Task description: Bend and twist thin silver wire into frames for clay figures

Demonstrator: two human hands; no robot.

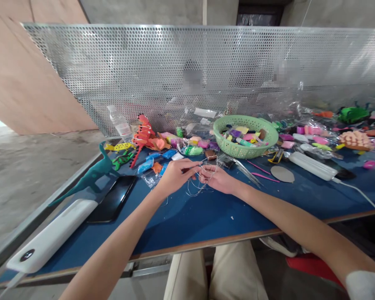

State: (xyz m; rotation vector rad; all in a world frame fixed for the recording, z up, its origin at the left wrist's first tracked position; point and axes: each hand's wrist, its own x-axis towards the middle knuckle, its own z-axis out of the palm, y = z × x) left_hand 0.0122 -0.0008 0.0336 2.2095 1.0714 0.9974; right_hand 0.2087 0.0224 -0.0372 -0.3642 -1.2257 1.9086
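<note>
Both hands meet above the blue table (187,225), working on thin silvery wire (192,194) bent into loose loops. My left hand (176,173) pinches the wire between thumb and fingers. Close beside it, my right hand (217,177) has its fingers curled around part of the same wire. Some loops hang below the fingers towards the tabletop. Just behind the hands lie a brown packet (210,155) and blue clay packets (146,166). A bundle of straight wires (245,171) lies to the right of my right hand.
A green basket (246,152) of clay packets stands behind. Left are a teal dinosaur (96,168), a black phone (114,200), a white power bank (53,235) and an orange-red figure (143,135). Another white device (312,165) lies right. A perforated metal screen (162,62) closes the back.
</note>
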